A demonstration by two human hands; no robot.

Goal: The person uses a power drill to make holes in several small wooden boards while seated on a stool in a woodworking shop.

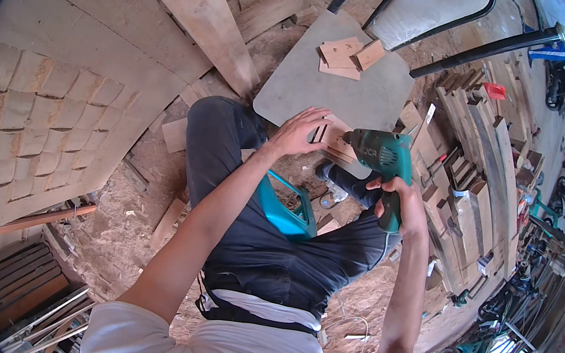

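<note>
teal-green power drill [384,154] lies crosswise, its chuck aimed left at the pale wooden block [337,141]; the right hand [394,195] wraps its handle; the left hand [300,133], nearer the block, grips its left end by the grey board's [336,96] near edge; one drill, one block, three loose wood pieces [341,52] beyond

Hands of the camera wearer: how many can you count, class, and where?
2: the left hand holds a wood piece; the right hand grips the drill by its handle.
</note>
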